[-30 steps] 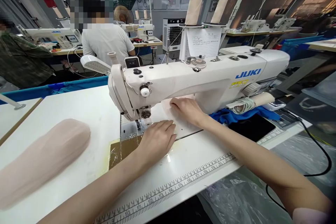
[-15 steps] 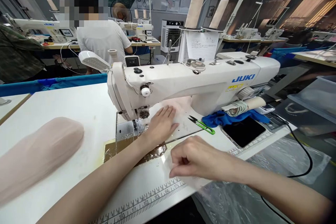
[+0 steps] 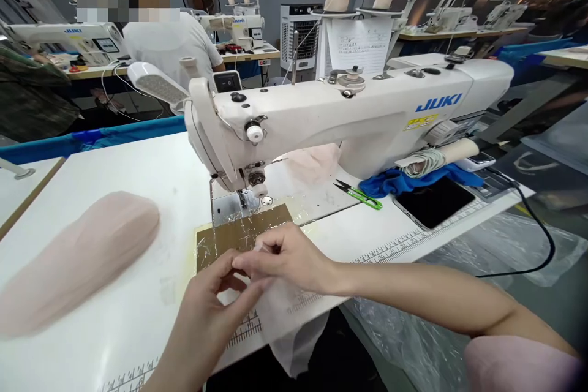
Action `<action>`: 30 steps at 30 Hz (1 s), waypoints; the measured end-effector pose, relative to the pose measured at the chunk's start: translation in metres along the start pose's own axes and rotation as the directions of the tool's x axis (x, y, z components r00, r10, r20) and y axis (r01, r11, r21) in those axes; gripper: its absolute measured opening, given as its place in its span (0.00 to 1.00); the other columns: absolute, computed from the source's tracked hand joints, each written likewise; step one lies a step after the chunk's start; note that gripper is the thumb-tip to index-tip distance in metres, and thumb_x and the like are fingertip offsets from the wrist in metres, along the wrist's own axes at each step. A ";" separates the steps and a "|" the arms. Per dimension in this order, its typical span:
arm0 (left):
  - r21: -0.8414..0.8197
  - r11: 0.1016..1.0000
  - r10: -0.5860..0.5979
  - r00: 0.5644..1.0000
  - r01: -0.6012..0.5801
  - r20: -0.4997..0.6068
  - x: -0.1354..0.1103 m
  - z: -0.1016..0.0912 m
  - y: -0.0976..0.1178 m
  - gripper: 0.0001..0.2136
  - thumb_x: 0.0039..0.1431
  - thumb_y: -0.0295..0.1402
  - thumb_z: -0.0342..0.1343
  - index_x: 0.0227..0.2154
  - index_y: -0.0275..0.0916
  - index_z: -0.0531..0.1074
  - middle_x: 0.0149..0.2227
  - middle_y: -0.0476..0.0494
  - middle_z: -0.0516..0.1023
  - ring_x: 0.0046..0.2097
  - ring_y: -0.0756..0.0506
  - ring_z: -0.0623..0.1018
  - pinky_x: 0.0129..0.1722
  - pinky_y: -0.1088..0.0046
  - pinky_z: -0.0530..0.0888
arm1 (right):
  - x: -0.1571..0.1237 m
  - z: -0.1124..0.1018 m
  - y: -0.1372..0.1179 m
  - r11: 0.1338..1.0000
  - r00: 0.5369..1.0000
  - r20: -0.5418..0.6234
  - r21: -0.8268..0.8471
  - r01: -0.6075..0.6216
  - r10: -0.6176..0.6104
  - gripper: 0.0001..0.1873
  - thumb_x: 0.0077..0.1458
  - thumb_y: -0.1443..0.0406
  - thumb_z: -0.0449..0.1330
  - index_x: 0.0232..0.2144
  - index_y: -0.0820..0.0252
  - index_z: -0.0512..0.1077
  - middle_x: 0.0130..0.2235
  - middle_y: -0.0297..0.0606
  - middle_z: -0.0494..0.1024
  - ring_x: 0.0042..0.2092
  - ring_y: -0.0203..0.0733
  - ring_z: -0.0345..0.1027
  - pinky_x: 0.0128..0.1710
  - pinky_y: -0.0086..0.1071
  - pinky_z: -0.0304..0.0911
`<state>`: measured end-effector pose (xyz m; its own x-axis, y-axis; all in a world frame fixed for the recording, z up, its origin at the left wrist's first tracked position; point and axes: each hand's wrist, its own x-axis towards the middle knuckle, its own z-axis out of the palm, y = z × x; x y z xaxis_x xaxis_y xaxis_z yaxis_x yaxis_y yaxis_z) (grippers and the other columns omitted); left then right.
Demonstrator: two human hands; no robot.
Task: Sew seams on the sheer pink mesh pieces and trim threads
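Observation:
A thin, sheer pale fabric piece (image 3: 294, 337) hangs from my hands over the table's front edge. My right hand (image 3: 294, 257) is closed on its upper part. Fingertip to fingertip with it, my left hand (image 3: 215, 300) has curled fingers and its thumb against the fabric; the exact pinch is partly hidden. Just beyond the hands stands a white JUKI sewing machine (image 3: 358, 98), its presser foot (image 3: 243, 199) above the metal plate. More pale pink fabric (image 3: 315, 162) lies under the machine arm.
A stack of pinkish cut fabric (image 3: 92, 251) lies at the left. Green thread snips (image 3: 361, 195), a blue cloth (image 3: 395, 182) and a black-screened phone (image 3: 434, 202) rest at the right. A printed ruler (image 3: 390, 251) runs along the front edge. A person (image 3: 169, 52) sits beyond.
My left hand has come back from under the machine arm to meet my right hand. The right hand has shifted left, with the sheer fabric now visibly hanging. The view has tilted down.

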<state>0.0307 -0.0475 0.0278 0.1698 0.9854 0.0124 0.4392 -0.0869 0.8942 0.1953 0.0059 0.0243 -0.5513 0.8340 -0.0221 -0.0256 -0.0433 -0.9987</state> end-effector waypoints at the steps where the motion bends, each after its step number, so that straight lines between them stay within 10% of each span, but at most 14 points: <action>1: -0.096 0.993 -0.070 0.997 0.074 0.044 -0.001 -0.003 -0.002 0.12 0.56 0.43 0.59 0.28 0.39 0.73 0.28 0.48 0.75 0.29 0.48 0.73 0.28 0.75 0.71 | 0.002 0.000 -0.002 0.998 1.000 0.015 0.054 -0.019 0.018 0.30 0.47 0.51 0.68 0.13 0.60 0.56 0.16 0.24 0.60 0.22 0.28 0.54 0.22 0.26 0.49; 6: -0.448 0.788 -0.338 0.905 0.423 0.260 0.007 -0.035 -0.016 0.14 0.57 0.46 0.56 0.27 0.39 0.73 0.28 0.45 0.76 0.30 0.46 0.75 0.33 0.70 0.75 | 0.013 -0.013 -0.014 0.928 0.894 0.373 0.175 -0.330 0.248 0.27 0.42 0.53 0.71 0.14 0.61 0.60 0.18 0.27 0.69 0.21 0.29 0.63 0.22 0.24 0.58; 10: -0.388 0.785 -0.359 0.865 0.483 0.352 0.022 -0.053 -0.017 0.18 0.60 0.48 0.51 0.26 0.38 0.74 0.28 0.42 0.77 0.31 0.43 0.76 0.33 0.66 0.76 | 0.026 -0.020 -0.016 0.900 0.806 0.522 0.150 -0.408 0.279 0.19 0.46 0.54 0.70 0.25 0.62 0.68 0.28 0.32 0.77 0.25 0.29 0.69 0.25 0.24 0.64; 17: -0.214 0.941 -0.182 0.924 0.264 0.338 0.055 -0.046 -0.012 0.10 0.51 0.37 0.64 0.31 0.39 0.69 0.28 0.51 0.74 0.29 0.50 0.74 0.27 0.78 0.70 | 0.044 -0.030 -0.014 0.965 0.881 0.399 -0.048 -0.259 0.256 0.13 0.54 0.57 0.65 0.34 0.61 0.73 0.27 0.31 0.76 0.25 0.29 0.68 0.24 0.23 0.63; 26: -0.023 0.988 -0.143 0.970 0.151 0.195 0.060 -0.036 -0.024 0.10 0.59 0.41 0.56 0.30 0.40 0.67 0.14 0.60 0.57 0.16 0.55 0.56 0.17 0.80 0.54 | 0.050 -0.043 -0.004 0.890 0.985 0.140 -0.455 -0.030 0.104 0.06 0.54 0.64 0.63 0.33 0.58 0.80 0.26 0.31 0.76 0.21 0.27 0.59 0.18 0.22 0.54; 30: 0.149 0.988 -0.040 0.996 0.028 0.083 0.055 -0.032 -0.027 0.08 0.62 0.37 0.52 0.33 0.40 0.74 0.21 0.54 0.70 0.21 0.53 0.63 0.21 0.78 0.59 | 0.046 -0.035 -0.002 0.894 0.992 0.080 -0.445 -0.051 0.096 0.06 0.57 0.64 0.61 0.32 0.58 0.78 0.22 0.28 0.74 0.16 0.27 0.61 0.17 0.23 0.56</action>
<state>0.0001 0.0137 0.0189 0.2250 0.9725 -0.0611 0.5701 -0.0805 0.8177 0.1990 0.0633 0.0240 -0.6157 0.7796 -0.1143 0.3764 0.1636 -0.9119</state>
